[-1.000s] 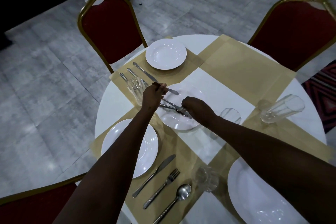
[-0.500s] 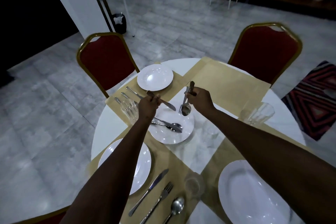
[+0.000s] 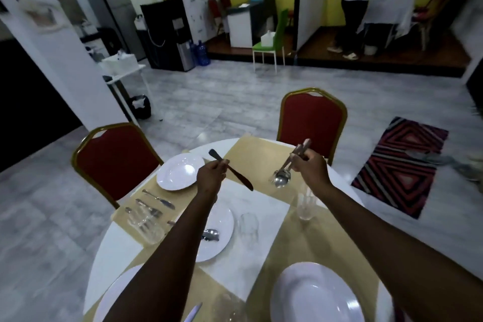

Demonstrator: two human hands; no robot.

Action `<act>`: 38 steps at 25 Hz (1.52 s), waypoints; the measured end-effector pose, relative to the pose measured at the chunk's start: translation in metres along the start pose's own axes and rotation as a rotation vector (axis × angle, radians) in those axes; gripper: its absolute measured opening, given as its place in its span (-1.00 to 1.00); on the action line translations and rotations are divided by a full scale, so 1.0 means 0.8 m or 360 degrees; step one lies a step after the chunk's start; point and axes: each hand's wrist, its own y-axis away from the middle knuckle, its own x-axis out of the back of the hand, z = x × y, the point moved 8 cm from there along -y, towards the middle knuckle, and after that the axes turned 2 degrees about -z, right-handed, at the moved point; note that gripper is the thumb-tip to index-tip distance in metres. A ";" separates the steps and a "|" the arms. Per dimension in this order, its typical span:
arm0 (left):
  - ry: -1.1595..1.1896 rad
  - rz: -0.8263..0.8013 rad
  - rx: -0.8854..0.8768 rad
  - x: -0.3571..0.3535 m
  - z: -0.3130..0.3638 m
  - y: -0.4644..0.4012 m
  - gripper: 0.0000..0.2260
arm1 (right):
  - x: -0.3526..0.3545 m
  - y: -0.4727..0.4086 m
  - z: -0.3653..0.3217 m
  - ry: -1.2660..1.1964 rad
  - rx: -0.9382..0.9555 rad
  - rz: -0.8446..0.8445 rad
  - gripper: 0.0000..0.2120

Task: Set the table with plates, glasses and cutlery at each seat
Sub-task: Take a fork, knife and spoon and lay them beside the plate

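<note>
My left hand (image 3: 210, 174) grips a table knife (image 3: 240, 176) by its handle, blade pointing right and down, above the round white table (image 3: 112, 246). My right hand (image 3: 311, 166) holds a spoon and fork (image 3: 283, 176) together, heads hanging down over the far beige placemat (image 3: 257, 154). The middle plate (image 3: 222, 219), partly hidden by my left arm, still carries a spoon (image 3: 210, 235). A far-left plate (image 3: 180, 171) has a knife and fork (image 3: 156, 200) beside it. Glasses stand at centre (image 3: 248, 225), right (image 3: 304, 206) and left (image 3: 145, 225).
Two red chairs with gold frames stand at the far side, left (image 3: 115, 159) and right (image 3: 312, 117). Near plates lie at the bottom right (image 3: 313, 295) and bottom left (image 3: 115, 295). A patterned rug (image 3: 402, 162) lies right; a person (image 3: 352, 5) stands far back.
Both hands have lifted off the middle plate with cutlery and moved toward the far placemat. My view has tilted up, showing more of the room.
</note>
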 end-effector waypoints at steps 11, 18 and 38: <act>-0.0977 -0.0877 -0.0221 -0.240 -0.034 0.045 -0.92 | 0.225 0.019 0.146 -0.0206 -0.0370 0.0418 -0.90; -0.2131 -0.1654 -0.0585 -0.358 -0.140 0.099 -0.81 | 0.281 0.025 0.244 -0.0478 -0.0645 0.0657 -0.95; -0.1908 -0.1958 -0.0384 -0.424 -0.291 0.150 -0.85 | 0.264 0.049 0.329 -0.0724 -0.0921 0.0794 -0.87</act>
